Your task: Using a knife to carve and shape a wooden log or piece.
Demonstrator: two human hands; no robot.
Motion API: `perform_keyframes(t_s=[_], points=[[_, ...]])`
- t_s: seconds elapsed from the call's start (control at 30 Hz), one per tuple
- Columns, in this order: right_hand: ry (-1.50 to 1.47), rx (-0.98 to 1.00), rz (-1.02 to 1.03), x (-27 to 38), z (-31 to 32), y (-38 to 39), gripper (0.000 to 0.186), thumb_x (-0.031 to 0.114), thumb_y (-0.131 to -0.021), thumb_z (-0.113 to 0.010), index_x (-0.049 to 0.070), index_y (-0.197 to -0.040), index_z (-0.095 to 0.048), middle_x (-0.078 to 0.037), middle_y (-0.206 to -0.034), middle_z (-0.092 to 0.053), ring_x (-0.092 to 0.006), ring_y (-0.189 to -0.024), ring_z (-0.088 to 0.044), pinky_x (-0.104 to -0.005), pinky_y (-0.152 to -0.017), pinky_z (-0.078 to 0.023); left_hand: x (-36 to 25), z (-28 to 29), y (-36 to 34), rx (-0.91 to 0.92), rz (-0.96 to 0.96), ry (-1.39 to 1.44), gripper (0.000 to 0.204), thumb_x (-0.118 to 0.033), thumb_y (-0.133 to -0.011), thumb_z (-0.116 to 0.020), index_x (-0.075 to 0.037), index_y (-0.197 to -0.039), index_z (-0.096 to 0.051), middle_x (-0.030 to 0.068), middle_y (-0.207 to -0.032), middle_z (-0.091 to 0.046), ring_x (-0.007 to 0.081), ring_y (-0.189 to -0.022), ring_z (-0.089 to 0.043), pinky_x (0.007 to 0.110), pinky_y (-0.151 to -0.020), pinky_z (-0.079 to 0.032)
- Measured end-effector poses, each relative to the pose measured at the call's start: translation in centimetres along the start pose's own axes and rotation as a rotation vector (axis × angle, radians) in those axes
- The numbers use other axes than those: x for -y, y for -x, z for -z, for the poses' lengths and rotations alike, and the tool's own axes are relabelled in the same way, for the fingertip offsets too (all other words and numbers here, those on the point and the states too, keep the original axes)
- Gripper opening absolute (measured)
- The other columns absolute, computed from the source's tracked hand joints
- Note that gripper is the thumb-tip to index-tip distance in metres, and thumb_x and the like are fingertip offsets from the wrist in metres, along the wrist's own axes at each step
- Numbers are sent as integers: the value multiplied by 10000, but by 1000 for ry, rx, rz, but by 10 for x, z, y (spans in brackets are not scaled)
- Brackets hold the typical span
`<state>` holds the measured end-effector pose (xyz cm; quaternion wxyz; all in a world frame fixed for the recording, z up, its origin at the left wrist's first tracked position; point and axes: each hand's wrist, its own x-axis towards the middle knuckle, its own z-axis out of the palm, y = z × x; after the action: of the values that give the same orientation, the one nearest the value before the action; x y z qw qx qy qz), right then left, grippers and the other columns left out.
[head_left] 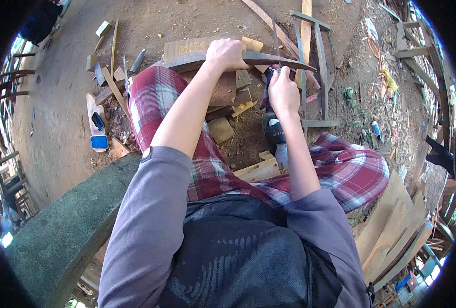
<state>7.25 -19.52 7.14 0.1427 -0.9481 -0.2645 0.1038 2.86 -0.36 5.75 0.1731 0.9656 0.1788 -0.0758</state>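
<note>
My left hand [227,54] presses down on a long, curved dark wooden piece [284,62] that lies across wood blocks [222,92] above my left knee. My right hand [283,92] is closed around a small dark hand tool [270,73] just below the curved piece, near its tapering right end. The tool's working tip is hidden behind the hand and the wood. I sit with both legs in red plaid cloth, knees spread, and a dark power tool [274,128] lies on the ground between them.
Wood offcuts [220,129] and chisels [136,61] litter the dirt floor at the left. A wooden frame [317,66] stands at the upper right. Planks [392,226] are stacked at the lower right. A green concrete ledge [69,226] runs at the lower left.
</note>
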Motion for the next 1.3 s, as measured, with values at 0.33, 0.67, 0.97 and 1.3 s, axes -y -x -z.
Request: perform_keyframes(t_s=[0.33,0.67,0.97,1.3], points=[[-70,-52,-47,2,-9,4,238,249,-990,-428,20,-1055,-429,-278,-754,-654,-466,-722,-660,-555,-614,-534,-5,1,1,43,-55,-53,590,-444,-662,-761,-209,-1199,-691,130,-1304,-606,273,-1136,-620,380,-965,-497],[-100,12,-10,-15,-19,-22,280,231,-965,-454,-4,-1117,-461,-282,-822,-672,-438,-784,-676,-534,-708,-538,-24,-10,-7,-25,-176,-33,544,-424,-799,-702,-100,-1209,-553,160,-971,-699,336,-925,-673,434,-798,-532],[-94,-98,2,-13,-13,-6,252,266,-982,-449,44,-1102,-442,-231,-676,-652,-415,-641,-669,-526,-575,-540,-26,-8,-3,-113,-57,70,481,-472,-824,-664,-180,-1202,-609,139,-1006,-708,323,-939,-679,435,-799,-531],[-34,81,-20,-35,28,72,213,224,-965,-477,52,-1080,-428,-215,-663,-650,-410,-643,-669,-522,-570,-531,-20,-9,-4,-159,-26,124,486,-514,-786,-713,-163,-1123,-697,150,-977,-709,307,-925,-680,400,-810,-525]])
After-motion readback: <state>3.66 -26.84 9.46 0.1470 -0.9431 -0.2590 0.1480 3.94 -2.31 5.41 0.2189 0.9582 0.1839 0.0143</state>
